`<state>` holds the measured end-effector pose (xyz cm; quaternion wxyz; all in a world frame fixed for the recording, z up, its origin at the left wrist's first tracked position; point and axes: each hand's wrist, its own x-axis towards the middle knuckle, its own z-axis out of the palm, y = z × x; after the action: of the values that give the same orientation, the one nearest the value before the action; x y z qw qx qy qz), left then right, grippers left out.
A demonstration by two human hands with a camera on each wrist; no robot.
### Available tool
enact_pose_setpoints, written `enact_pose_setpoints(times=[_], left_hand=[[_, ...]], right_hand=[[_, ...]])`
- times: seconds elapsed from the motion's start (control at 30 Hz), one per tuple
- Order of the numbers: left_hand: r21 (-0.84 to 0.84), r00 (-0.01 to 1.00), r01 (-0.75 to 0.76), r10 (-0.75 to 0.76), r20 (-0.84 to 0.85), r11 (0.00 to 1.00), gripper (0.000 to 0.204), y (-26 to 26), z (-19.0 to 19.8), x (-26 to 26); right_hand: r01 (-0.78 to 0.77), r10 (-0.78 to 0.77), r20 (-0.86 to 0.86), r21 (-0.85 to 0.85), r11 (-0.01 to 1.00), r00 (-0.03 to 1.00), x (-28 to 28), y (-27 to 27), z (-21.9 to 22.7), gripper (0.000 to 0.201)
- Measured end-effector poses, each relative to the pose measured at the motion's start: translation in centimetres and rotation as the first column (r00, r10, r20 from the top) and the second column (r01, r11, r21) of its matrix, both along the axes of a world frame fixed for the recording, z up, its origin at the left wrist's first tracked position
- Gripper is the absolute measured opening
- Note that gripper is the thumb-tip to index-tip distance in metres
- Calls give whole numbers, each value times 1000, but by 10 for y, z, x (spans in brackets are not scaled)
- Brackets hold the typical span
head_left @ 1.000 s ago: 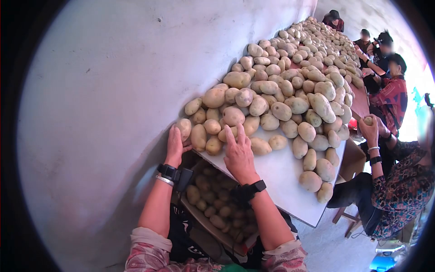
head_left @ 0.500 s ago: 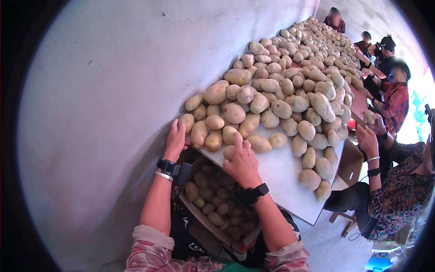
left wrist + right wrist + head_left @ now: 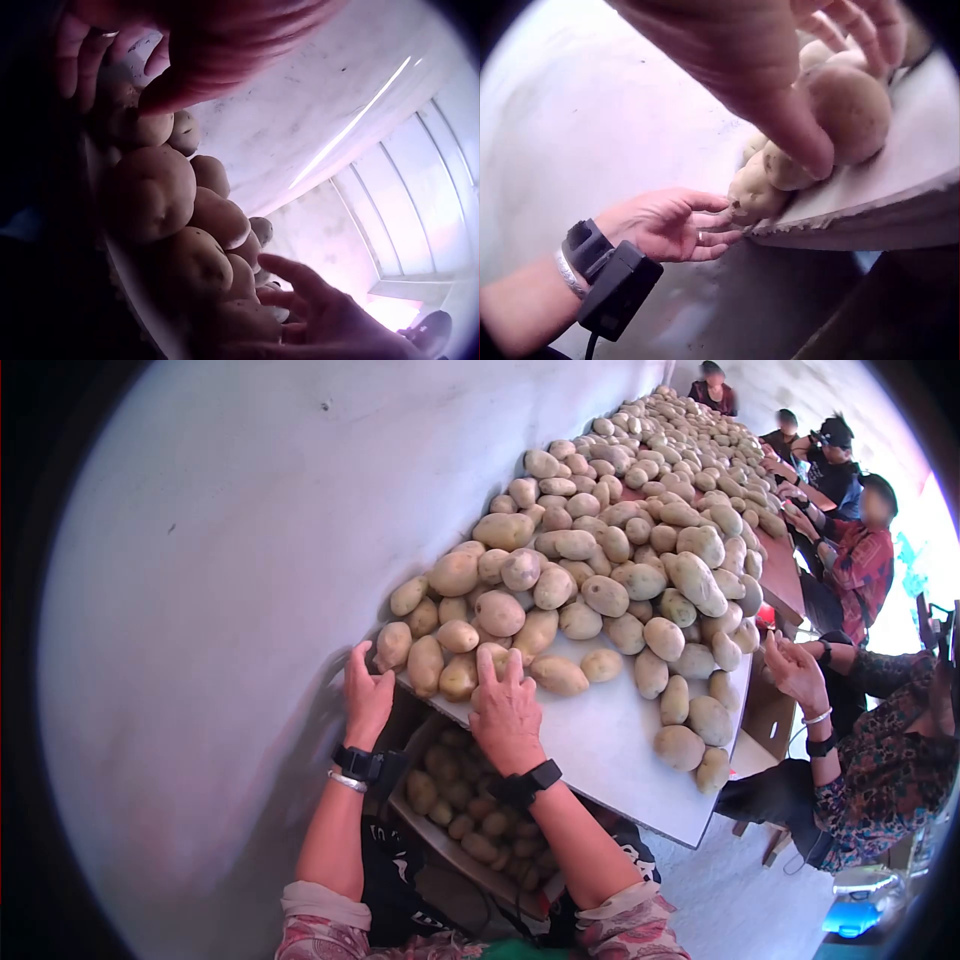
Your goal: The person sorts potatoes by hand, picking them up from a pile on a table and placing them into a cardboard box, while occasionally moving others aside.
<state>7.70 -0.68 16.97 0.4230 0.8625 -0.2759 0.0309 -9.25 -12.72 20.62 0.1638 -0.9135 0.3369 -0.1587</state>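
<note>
Potatoes (image 3: 605, 596) lie heaped on a white tabletop (image 3: 610, 760). At its near left corner, my left hand (image 3: 367, 695) is beside an end potato (image 3: 393, 646), thumb and fingers spread. The right wrist view shows this left hand (image 3: 667, 229) palm toward the end potato (image 3: 754, 196), fingertips at its side. My right hand (image 3: 508, 725) reaches over the near edge, two extended fingers resting on a potato (image 3: 494, 654). In the right wrist view, the right thumb (image 3: 810, 146) lies across the potatoes, close to a large one (image 3: 855, 112); its exact contact is unclear.
Below the near edge stands a box holding potatoes (image 3: 480, 847). A wall (image 3: 220, 560) runs along the left. Several people are along the table's right side, the nearest in a patterned top (image 3: 890, 760); a cardboard box (image 3: 765, 710) stands by the table.
The small potato by my right hand half a second ago no longer shows; that hand's two fingers now extend over a potato. My left thumb has spread from its fingers. The head view has shifted slightly.
</note>
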Motion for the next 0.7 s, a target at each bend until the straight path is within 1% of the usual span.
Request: enact_pose_setpoints(times=[0.03, 0.07, 0.1, 0.17, 0.2, 0.23, 0.27, 0.3, 0.33, 0.37, 0.43, 0.47, 0.5, 0.57, 0.6, 0.63, 0.7], left_hand=[[-81, 991, -20, 9, -131, 997, 51, -1, 9, -6], [37, 976, 6, 2, -219, 999, 53, 1, 11, -4], [33, 978, 20, -13, -209, 999, 53, 3, 7, -1], [-171, 963, 79, -120, -241, 982, 57, 2, -17, 6], [-109, 976, 100, -119, -185, 989, 61, 4, -30, 14], [-117, 974, 120, -140, -180, 986, 61, 4, -29, 14], [-100, 973, 130, -146, -178, 986, 61, 4, -30, 14], [-81, 973, 137, -150, -177, 987, 62, 2, -24, 11], [-75, 956, 162, -175, -237, 984, 66, 3, -17, 10], [-78, 952, 181, -194, -235, 980, 66, 2, -14, 8], [-42, 958, 122, -129, -256, 992, 71, 2, -11, 3], [82, 980, 121, -105, -170, 989, 74, 0, -7, -2], [79, 978, 136, -121, -169, 988, 74, -2, -1, -10], [111, 998, 30, -37, 57, 993, 71, -11, 16, -36], [56, 987, 44, -52, 152, 997, 66, -16, 30, -52], [51, 985, 56, -64, 158, 997, 66, -20, 40, -64], [29, 917, 267, -263, 301, 963, 61, -22, 49, -86]], right_hand=[[0, -1, -7, -16, 1000, 1000, 2, -1, -5, 91], [-16, 16, -1, -5, 1000, 1000, 3, -3, -9, 95], [-2, 2, 9, -9, 1000, 1000, 4, -7, -11, 95], [-138, 130, 71, 116, 984, 989, 3, -18, -12, 100], [-165, 156, 80, 122, 979, 985, 1, -22, -14, 103], [-145, 137, 82, 113, 983, 987, 0, -27, -10, 103], [-184, 172, 88, 158, 970, 981, -1, -29, -8, 103], [-223, 208, 95, 205, 953, 974, -4, -30, -7, 103], [-204, 188, 96, 199, 959, 977, -7, -30, -5, 103], [-206, 192, 86, 192, 960, 978, -9, -28, -3, 100], [-214, 205, 69, 181, 960, 976, -13, -22, -1, 94], [-215, 203, 87, 161, 963, 975, -16, -21, -2, 90], [-200, 189, 87, 158, 967, 978, -19, -19, -2, 90], [-226, 222, 45, 154, 962, 974, -25, -14, 2, 91], [-242, 237, 52, 141, 960, 970, -27, -13, -2, 92], [-231, 225, 56, 135, 964, 973, -29, -12, -2, 92], [-274, 266, 71, 150, 950, 961, -35, -10, -3, 94]])
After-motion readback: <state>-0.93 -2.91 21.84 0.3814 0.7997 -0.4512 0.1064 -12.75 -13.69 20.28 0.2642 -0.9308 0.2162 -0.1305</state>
